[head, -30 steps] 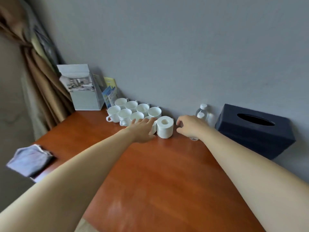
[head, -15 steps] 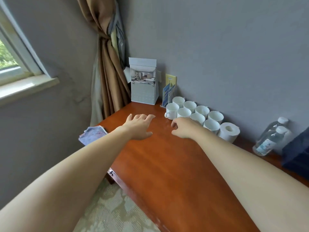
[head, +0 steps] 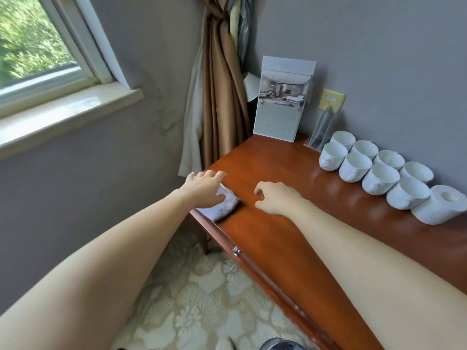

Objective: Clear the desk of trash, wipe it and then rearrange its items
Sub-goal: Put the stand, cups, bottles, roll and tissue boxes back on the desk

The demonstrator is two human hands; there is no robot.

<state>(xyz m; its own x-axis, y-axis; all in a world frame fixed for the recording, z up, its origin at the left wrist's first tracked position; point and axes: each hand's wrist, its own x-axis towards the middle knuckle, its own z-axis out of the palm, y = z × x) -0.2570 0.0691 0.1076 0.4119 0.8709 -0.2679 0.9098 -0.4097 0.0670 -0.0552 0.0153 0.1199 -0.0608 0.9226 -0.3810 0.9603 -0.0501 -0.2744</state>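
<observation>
Now: folded cloth (head: 223,207) at counter (head: 278,238) left corner; soft, light, limp, judged best bunched from above. Left hand (head: 205,188) spread wide over it, no grip; right hand (head: 276,198) loosely curled, empty.

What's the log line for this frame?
stage: wipe prep | left hand: open, over cloth at desk corner | right hand: open, above desk | cups, toilet roll: by wall

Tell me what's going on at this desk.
A person is at the wooden desk. Their left hand is spread over a folded grey cloth at the desk's corner, thumb on it, not gripping it yet. The right hand hovers beside it, loosely curled and holding nothing. White cups and a toilet roll are lined up along the wall.
</observation>
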